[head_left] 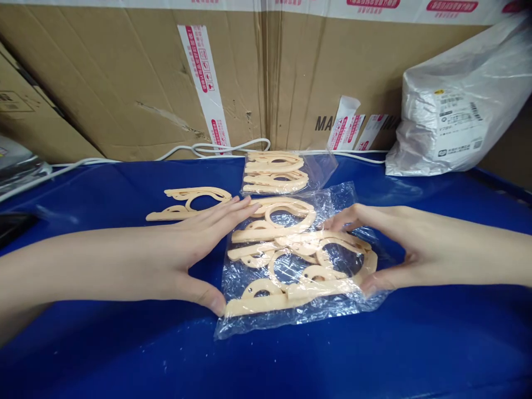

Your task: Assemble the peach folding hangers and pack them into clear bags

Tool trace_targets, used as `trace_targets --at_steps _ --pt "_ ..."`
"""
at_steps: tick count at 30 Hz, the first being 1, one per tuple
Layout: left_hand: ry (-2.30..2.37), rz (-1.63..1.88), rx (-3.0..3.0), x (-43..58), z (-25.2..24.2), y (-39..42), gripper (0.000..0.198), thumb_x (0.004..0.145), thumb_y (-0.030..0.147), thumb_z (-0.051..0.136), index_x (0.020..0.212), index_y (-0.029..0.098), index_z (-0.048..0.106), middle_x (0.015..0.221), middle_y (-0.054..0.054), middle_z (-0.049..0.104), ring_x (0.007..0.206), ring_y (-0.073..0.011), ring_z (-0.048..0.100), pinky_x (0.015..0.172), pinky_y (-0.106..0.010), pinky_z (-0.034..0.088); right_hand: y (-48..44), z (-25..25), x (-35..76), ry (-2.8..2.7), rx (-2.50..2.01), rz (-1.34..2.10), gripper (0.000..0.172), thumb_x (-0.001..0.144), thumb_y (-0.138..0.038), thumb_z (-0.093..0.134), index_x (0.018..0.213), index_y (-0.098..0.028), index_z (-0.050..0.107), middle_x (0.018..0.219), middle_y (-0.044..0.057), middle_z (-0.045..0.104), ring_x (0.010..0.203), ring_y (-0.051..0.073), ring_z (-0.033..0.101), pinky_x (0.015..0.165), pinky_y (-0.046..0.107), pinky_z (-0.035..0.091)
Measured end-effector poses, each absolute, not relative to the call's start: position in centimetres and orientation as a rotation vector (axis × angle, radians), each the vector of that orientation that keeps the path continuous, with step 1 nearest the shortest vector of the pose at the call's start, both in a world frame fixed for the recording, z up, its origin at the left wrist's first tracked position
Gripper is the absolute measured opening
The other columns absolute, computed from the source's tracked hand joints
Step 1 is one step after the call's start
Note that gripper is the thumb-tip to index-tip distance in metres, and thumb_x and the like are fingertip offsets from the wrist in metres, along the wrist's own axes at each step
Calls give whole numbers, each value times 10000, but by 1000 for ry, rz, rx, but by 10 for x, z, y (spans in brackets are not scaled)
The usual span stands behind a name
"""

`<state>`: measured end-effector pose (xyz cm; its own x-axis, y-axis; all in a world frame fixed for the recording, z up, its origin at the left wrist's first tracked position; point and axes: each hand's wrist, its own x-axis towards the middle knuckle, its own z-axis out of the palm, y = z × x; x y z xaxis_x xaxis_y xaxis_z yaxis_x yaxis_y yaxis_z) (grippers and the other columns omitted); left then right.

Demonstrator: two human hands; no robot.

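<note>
A clear plastic bag (301, 316) of several cream folding hangers (328, 288) lies flat on the blue surface, between my two hands. My left hand (199, 233) is at its left side, fingers stretched over the upper edge and thumb touching the lower left corner. At the right side, my right hand (386, 244) curves round the bagged hangers, with fingers at the upper edge and thumb on the lower right. Loose folding hangers (199, 194) lie outside the bag, just beyond my left hand and partly behind it. Behind the large bag is a smaller bag of hangers (274, 172).
Tall cardboard boxes (137, 72) stand along the back of the blue surface (266, 366). A white cable (178, 148) runs in front of them. A pale plastic parcel (440, 111) with a label sits at the back right, and a dark object (14, 228) at the left edge.
</note>
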<state>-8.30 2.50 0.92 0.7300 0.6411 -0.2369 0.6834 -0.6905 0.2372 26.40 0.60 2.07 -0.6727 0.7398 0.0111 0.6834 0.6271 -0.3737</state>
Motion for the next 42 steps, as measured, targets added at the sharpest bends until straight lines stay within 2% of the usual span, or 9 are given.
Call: trace_targets --at_steps 2,4,9,15,19,23,31,37,42 --pt "1025 -172 2628 -83 12 24 1088 788 618 673 1532 393 -88 1630 -6 42 1460 -384 195 1142 -511 349 12 23 273 -2754 -1196 638 644 735 -519 765 1297 -347 501 1247 -14 648 1064 242 653 824 285 566" --pt "1031 -137 2639 -84 15 24 928 873 556 605 1543 394 -16 1625 -4 117 1441 -369 272 1127 -510 366 17 24 281 -2786 -1182 710 675 774 -478 749 1354 -385 418 1351 -21 574 1160 244 598 880 298 542" --pt "970 -42 2736 -86 5 33 621 974 436 488 1525 415 203 1602 35 257 1451 -283 299 1159 -468 333 19 11 278 -2682 -1060 847 649 769 -402 769 1329 -349 446 1234 0 622 1002 226 634 744 304 545" --pt "957 128 2860 -86 -11 41 477 996 412 439 1464 345 384 1550 3 387 1420 -247 371 1144 -438 377 19 -11 264 -2498 -812 936 683 721 -320 810 1323 -278 491 1159 26 640 896 192 633 769 314 523" --pt "986 89 2902 -85 -9 42 478 999 441 426 1462 328 391 1534 -6 414 1387 -254 419 1119 -458 407 21 -11 265 -2479 -775 1021 685 716 -242 812 1323 -302 501 1174 0 629 905 160 640 823 301 519" --pt "954 124 2920 -82 -4 40 481 993 444 447 1457 325 406 1519 -13 435 1367 -251 444 1109 -452 418 20 -10 264 -2502 -801 981 666 731 -260 807 1325 -311 509 1207 4 637 904 169 654 807 311 537" --pt "1042 102 2822 -74 8 32 486 980 428 456 1453 323 422 1503 -19 457 1358 -270 463 1108 -482 418 13 -11 256 -2542 -838 850 626 750 -338 803 1309 -322 523 1291 -3 627 1114 222 623 904 326 520" --pt "987 148 2893 -81 -5 40 463 988 435 433 1443 351 422 1499 -1 463 1353 -257 464 1099 -477 431 14 -16 253 -2465 -824 961 617 745 -336 802 1303 -286 542 1230 7 647 948 177 631 815 292 521" --pt "972 221 2867 -84 -14 44 443 985 428 441 1426 386 436 1494 11 468 1350 -254 467 1096 -454 432 15 -19 254 -2446 -797 972 640 719 -318 822 1297 -297 546 1237 -9 637 922 153 612 812 263 501"
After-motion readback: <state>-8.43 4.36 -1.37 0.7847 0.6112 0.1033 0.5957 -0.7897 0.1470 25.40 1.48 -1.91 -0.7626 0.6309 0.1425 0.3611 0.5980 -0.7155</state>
